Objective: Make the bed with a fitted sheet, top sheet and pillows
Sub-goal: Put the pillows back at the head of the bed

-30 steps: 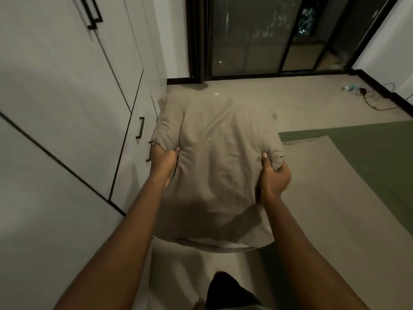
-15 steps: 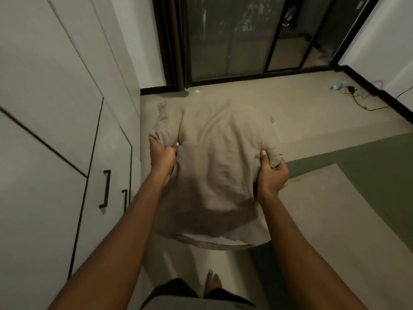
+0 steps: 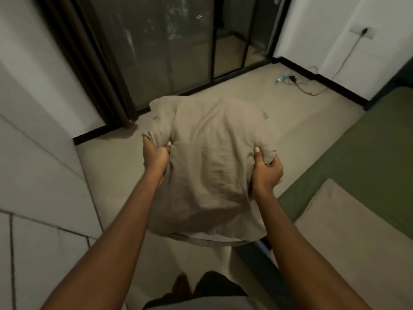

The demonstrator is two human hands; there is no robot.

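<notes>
**Pillow held up in both hands, just off the bed's edge**

From where I stand, the person has a beige pillow (image 3: 214, 166) lifted in front of them, clear of the floor (image 3: 301, 115) and just to the left of the bed (image 3: 368, 153). It does not touch the mattress. Its near end sags toward the person's legs, with the hem of the case hanging loose, and its far end points away from the bed's near corner toward the glass door (image 3: 169, 52).

The left hand (image 3: 156, 157) is clenched on the pillow's side farthest from the bed, with a bunch of fabric gathered in the fist and the thumb pressed on top. The right hand (image 3: 267, 173) grips the side nearest the bed, thumb on top and fingers curled underneath, so the cloth puckers around both grips. Both arms reach well out.

The bed wears a green fitted sheet, and a beige sheet (image 3: 348, 231) lies flat over its near part. Beyond the bed's far end a cable (image 3: 301, 86) trails across the floor, and another runs up to a wall socket (image 3: 363, 32). On the side opposite the bed, past the pillow, stand pale cupboard panels (image 3: 33, 175), with a dark curtain (image 3: 89, 63) next to the glass door.
</notes>
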